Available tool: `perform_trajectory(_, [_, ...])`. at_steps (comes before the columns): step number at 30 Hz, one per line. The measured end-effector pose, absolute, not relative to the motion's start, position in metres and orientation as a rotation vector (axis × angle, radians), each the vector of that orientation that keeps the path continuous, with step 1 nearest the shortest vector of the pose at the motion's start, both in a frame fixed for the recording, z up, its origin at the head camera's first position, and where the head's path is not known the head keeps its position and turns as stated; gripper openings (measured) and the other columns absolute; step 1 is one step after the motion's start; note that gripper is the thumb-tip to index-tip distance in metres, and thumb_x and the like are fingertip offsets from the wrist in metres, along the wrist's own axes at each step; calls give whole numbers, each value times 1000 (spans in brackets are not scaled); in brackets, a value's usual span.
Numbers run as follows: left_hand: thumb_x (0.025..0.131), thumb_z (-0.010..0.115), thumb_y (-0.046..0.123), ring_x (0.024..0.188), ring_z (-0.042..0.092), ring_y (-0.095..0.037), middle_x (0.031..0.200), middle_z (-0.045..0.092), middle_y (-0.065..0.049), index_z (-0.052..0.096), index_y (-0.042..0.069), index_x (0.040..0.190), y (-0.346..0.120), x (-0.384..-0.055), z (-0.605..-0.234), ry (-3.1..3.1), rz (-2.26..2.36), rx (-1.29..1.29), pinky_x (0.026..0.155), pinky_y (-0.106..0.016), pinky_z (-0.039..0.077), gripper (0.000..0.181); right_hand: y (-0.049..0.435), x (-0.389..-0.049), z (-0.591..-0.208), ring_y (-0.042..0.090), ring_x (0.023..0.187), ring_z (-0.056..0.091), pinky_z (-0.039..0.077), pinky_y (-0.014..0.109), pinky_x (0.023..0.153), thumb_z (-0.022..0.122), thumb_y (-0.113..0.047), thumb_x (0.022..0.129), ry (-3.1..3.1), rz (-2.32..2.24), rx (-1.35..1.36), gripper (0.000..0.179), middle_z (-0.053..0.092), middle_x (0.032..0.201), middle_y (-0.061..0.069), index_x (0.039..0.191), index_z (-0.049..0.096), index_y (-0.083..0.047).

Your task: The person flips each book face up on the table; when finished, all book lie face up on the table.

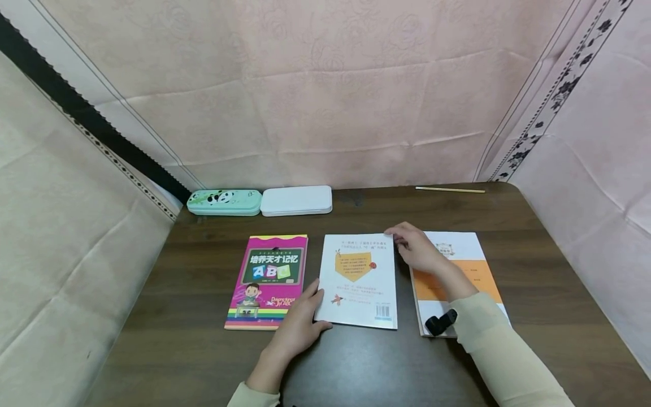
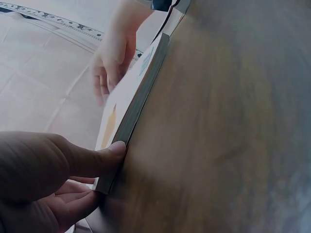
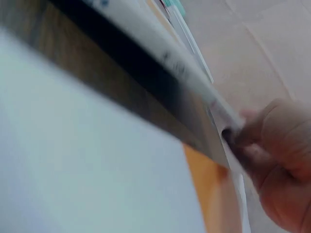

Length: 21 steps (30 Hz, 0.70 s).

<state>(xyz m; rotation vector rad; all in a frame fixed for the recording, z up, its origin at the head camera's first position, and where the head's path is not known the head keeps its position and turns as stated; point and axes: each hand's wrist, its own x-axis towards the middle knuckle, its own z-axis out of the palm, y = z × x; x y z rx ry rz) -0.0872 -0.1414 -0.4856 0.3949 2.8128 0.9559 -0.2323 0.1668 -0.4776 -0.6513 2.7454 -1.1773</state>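
A white book (image 1: 358, 308) with a yellow pentagon and a barcode on its cover lies in the middle of the dark table. My left hand (image 1: 300, 322) grips its lower left corner; in the left wrist view the thumb (image 2: 109, 155) rests along the book's edge (image 2: 141, 99). At the upper right corner my right hand (image 1: 417, 250) pinches the book, and the right wrist view shows its side (image 3: 160, 48) between thumb and fingers. Under the right forearm lies an orange and white book (image 1: 470, 274). To the left sits a pink book (image 1: 277, 291) with Chinese lettering.
At the back of the table (image 1: 178, 350) a mint pencil case (image 1: 224, 202) with a panda stands beside a white case (image 1: 296, 201). A thin stick (image 1: 450, 190) lies near the back right edge. Pale cloth (image 1: 325, 102) hangs behind and on both sides.
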Motion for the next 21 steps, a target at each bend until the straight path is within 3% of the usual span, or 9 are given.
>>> perform_trajectory(3, [87, 82, 17, 146, 35, -37, 162, 31, -20, 47, -4, 147, -142, -86, -486, 2804, 950, 405, 113, -50, 38, 73, 173, -232, -474, 29, 114, 60, 55, 46, 93, 63, 10, 94, 2747, -1170, -722, 46, 56, 127, 8, 136, 63, -9])
perform_trajectory(8, [90, 79, 16, 147, 32, -34, 164, 25, -18, 42, -2, 151, -144, -86, -485, 2768, 933, 411, 115, -49, 37, 74, 183, -230, -472, 27, 103, 59, 54, 41, 82, 72, -1, 93, 2775, -1077, -841, 44, 57, 126, 6, 135, 66, -11])
perform_trajectory(16, [91, 79, 23, 148, 31, -34, 165, 25, -15, 38, 1, 154, -144, -86, -484, 2712, 942, 393, 115, -50, 36, 79, 196, -226, -469, 26, 114, 58, 51, 51, 97, 71, -8, 95, 2755, -1219, -804, 36, 60, 129, 1, 129, 66, -19])
perform_trajectory(21, [95, 72, 16, 145, 37, -36, 161, 33, -16, 43, 0, 151, -142, -85, -486, 2767, 971, 402, 114, -52, 37, 65, 192, -225, -467, 24, 112, 62, 55, 40, 92, 65, -6, 99, 2663, -1415, -831, 34, 60, 135, 4, 130, 59, -18])
